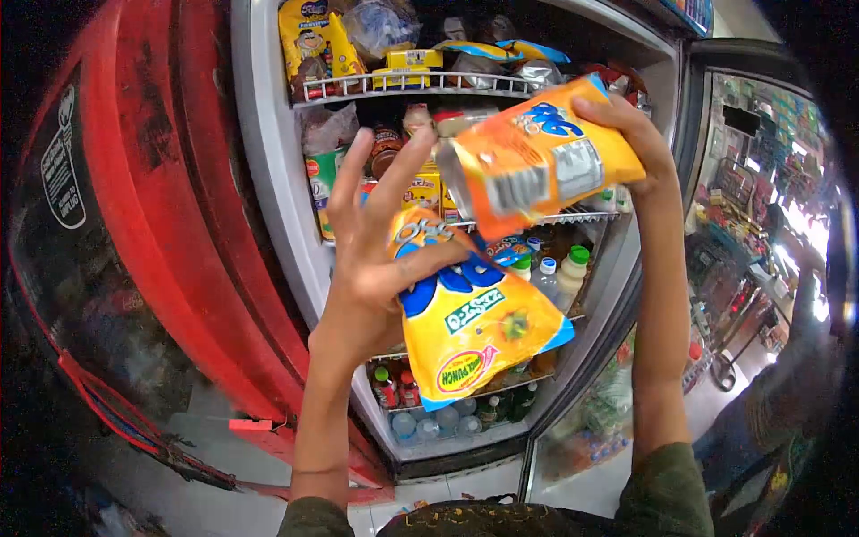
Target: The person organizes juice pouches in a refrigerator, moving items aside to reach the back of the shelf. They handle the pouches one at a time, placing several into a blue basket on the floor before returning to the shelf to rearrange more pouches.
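Note:
Before the open fridge, my left hand (pixel 371 251) touches the top of a yellow snack bag (pixel 479 327) with blue lettering, its thumb across the front and other fingers raised and spread. The bag hangs tilted, its printing turned about. My right hand (pixel 631 130) grips an orange snack bag (pixel 537 152) by its right end, the barcode side facing me. The orange bag is a little above the yellow one, and its left end is blurred.
A wire shelf (pixel 420 85) holds packets and yellow boxes. Bottles (pixel 573 268) stand on a lower shelf, more at the bottom. The glass door (pixel 608 403) is swung open at the right. A red fridge (pixel 170 197) stands at the left.

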The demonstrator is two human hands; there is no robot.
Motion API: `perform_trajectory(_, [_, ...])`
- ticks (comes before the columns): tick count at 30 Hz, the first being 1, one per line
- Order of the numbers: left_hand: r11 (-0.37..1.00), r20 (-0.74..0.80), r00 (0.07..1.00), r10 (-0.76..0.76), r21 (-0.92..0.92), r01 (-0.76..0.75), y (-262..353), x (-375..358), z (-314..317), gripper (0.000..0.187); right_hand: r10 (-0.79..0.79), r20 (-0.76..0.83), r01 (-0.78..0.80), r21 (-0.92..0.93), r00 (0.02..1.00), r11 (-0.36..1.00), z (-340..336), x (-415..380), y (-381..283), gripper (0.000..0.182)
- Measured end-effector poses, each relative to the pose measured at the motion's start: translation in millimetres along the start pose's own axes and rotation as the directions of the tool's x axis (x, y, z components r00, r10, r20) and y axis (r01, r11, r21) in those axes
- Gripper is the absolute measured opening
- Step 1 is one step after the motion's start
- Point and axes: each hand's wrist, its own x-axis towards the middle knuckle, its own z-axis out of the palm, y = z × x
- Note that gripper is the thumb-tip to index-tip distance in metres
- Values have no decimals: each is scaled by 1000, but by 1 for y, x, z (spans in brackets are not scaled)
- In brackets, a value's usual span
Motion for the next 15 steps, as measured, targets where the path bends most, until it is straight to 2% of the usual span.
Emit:
perform_trajectory(1, [993,-15,995,100,-66,-100,-6,7,5,34,30,191,-34,17,981,999,5,7,-10,39])
perform_trajectory(2, [971,-39,980,197,-129,-200,-8,11,8,33,30,211,-32,4,977,999,9,17,-12,37])
perform_trajectory(4, [963,-43,981,187,-190,-192,-4,21,13,30,27,233,-42,58,972,997,10,35,-18,36])
perform_trajectory(6, [915,-112,912,394,-43,-400,-7,28,19,33,71,337,-93,50,939,994,17,63,-15,35])
perform_trajectory(7, [922,-77,921,383,-32,-386,1,34,18,33,52,406,-93,82,912,992,16,70,-18,36])
perform_trajectory(8, [922,-76,921,382,-32,-385,0,39,19,33,115,486,-146,27,866,989,17,85,-26,38])
perform_trajectory(10, [859,-97,857,505,154,-489,-11,53,24,33,120,507,-185,79,854,980,28,93,-42,30])
perform_trajectory(11, [872,-98,874,476,177,-456,-14,56,24,33,-56,662,-37,126,747,991,29,112,-40,42])
perform_trajectory(12, [855,-115,865,488,260,-448,-18,63,22,33,-27,607,-114,193,794,975,35,110,-49,33])
perform_trajectory(14, [838,-174,857,486,370,-400,-32,80,22,33,107,655,-331,228,748,916,21,142,-51,36])
perform_trajectory(15, [873,-170,899,404,364,-324,-26,87,16,32,85,642,-345,291,762,892,17,147,-51,39])
